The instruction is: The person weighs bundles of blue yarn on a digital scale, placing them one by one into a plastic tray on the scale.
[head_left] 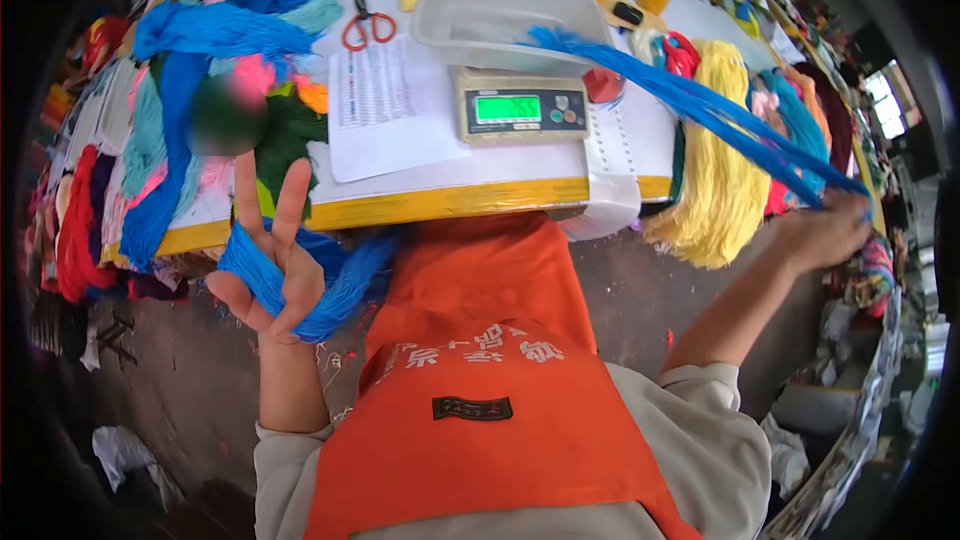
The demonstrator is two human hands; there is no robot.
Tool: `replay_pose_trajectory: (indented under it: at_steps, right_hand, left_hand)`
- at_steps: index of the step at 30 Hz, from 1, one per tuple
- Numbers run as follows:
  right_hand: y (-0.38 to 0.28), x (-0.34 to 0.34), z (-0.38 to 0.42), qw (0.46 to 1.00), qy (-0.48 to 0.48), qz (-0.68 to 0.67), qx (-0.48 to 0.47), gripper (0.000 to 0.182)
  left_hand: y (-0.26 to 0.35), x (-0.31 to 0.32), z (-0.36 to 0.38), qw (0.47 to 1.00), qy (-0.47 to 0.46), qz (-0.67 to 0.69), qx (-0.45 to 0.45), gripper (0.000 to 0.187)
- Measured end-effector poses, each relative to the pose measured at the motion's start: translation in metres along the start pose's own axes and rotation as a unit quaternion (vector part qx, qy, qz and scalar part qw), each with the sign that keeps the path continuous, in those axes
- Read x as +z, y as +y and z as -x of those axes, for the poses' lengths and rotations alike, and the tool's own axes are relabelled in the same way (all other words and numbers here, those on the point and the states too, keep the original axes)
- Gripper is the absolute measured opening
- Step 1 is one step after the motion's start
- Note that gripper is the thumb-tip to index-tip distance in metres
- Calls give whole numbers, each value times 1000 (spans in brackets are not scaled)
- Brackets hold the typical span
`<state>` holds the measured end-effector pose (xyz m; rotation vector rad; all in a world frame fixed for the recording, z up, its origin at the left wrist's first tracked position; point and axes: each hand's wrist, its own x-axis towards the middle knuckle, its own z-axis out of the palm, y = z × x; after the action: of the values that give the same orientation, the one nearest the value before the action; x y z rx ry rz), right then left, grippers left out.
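Note:
Blue yarn (345, 290) is held in the curled fingers of my left hand (300, 262), in front of the table's yellow edge. Two fingers of that hand point up, apart from each other. At the far right, my right hand (835, 228) is closed on the end of a long blue yarn hank (700, 105). The hank stretches taut and slanting up to the left, its other end at a clear plastic tub (455, 35). The tub sits on a digital scale (525, 130) with a green lit display, whose digits are hard to read.
A printed sheet (395, 125) lies left of the scale, with red-handled scissors (369, 28) above it. Many-coloured yarn heaps the table's left side. A pale yellow hank (722, 160) hangs over the right edge. A label strip (612, 175) hangs over the front edge.

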<state>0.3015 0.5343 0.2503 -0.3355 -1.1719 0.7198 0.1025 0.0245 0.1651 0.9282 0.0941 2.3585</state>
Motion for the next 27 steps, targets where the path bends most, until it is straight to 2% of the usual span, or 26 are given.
replay_pose_trajectory:
  at_steps: [1,3,4,5,6,7,8,9,11,12,13,15,16,17,18,19,20,21,23,24,27]
  right_hand:
    - [-28,-6,-2,999,-2,26,-40,23]
    - [-91,14,37,973,-123,193,-19,19]
    - [-96,4,54,931,-258,257,-36,17]
    - [-109,-4,87,907,-395,140,54,16]
    - [-123,10,99,799,-582,153,13,15]
    - [-138,24,112,660,-740,129,-27,15]
    - [-139,33,133,635,-767,83,-41,13]
    - [-138,35,145,600,-794,99,-20,11]
    - [-121,34,155,593,-800,87,6,13]
    - [-109,35,159,585,-807,74,29,17]
    - [-94,34,162,585,-805,37,97,20]
    - [-44,29,167,544,-795,-45,266,25]
    - [-31,32,159,484,-755,3,442,28]
    - [-6,28,163,591,-717,55,365,29]
    - [23,25,164,691,-691,163,134,34]
    - [60,22,163,711,-668,211,52,41]
    - [91,16,164,725,-639,257,-32,47]
    - [108,5,169,725,-639,254,-31,47]
    - [127,-9,176,642,-644,386,-156,58]
    - [132,-14,177,625,-658,397,-136,63]
    - [125,-21,180,632,-646,403,-145,63]
  left_hand:
    - [-6,0,-3,1000,15,-9,-22,96]
    - [-29,-1,-11,987,76,-94,-102,93]
    - [-47,-8,-18,979,42,-120,-160,83]
    - [-69,-9,-27,969,14,-153,-195,79]
    - [-85,-3,-34,947,-7,-200,-252,76]
    - [-102,3,-41,919,-35,-247,-307,73]
    - [-113,14,-51,875,-83,-350,-325,69]
    - [-123,25,-61,818,-137,-447,-335,64]
    - [-143,24,-61,686,-212,-649,-253,56]
    - [-139,32,-63,711,-122,-562,-404,50]
    - [-139,30,-57,711,-121,-562,-405,50]
    - [-135,18,-41,744,-54,-540,-390,44]
    - [-133,13,-39,746,-71,-564,-348,40]
    - [-131,9,-36,758,-42,-553,-343,41]
    - [-128,5,-32,770,-12,-541,-339,42]
    - [-126,1,-28,773,21,-536,-337,41]
    - [-125,-1,-26,772,21,-538,-339,41]
    - [-124,-2,-26,767,44,-538,-346,37]
    - [-125,-4,-23,761,69,-539,-354,34]
    - [-126,-5,-21,762,83,-529,-364,34]
    - [-129,-9,-17,763,103,-518,-373,33]
